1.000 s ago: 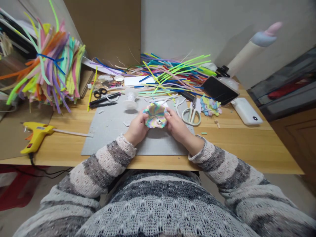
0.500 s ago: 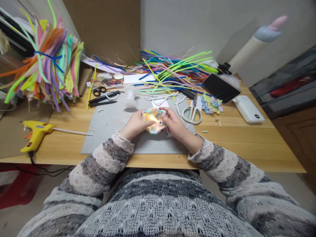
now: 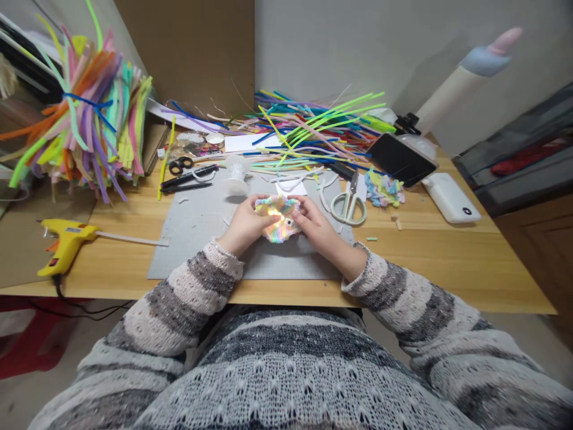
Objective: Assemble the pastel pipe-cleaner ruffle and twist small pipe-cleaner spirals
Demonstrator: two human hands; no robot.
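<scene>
Between my two hands is a round, ruffled pastel pipe-cleaner piece (image 3: 280,233), lit from inside with a warm glow. My left hand (image 3: 245,226) grips its left side, thumb reaching over the front toward the lit middle. On the right side, my right hand (image 3: 317,227) pinches the edge, its thumb beside a small white part with dark spots. The fingers behind the piece are partly hidden. Both hands are above a grey cutting mat (image 3: 201,251). Just beyond them lie a white card (image 3: 293,187) and a spool of clear thread (image 3: 236,176).
Scissors (image 3: 348,206) and a second ruffled pastel piece (image 3: 384,189) lie to the right, near a phone (image 3: 400,160) and a white power bank (image 3: 451,198). Loose pipe cleaners (image 3: 313,128) cover the back. At left are a yellow glue gun (image 3: 67,242) and a pipe-cleaner bundle (image 3: 89,113).
The glowing piece has turned slightly in my hands, and its left edge shows a little farther left. My left thumb has shifted a little; everything else stays in place.
</scene>
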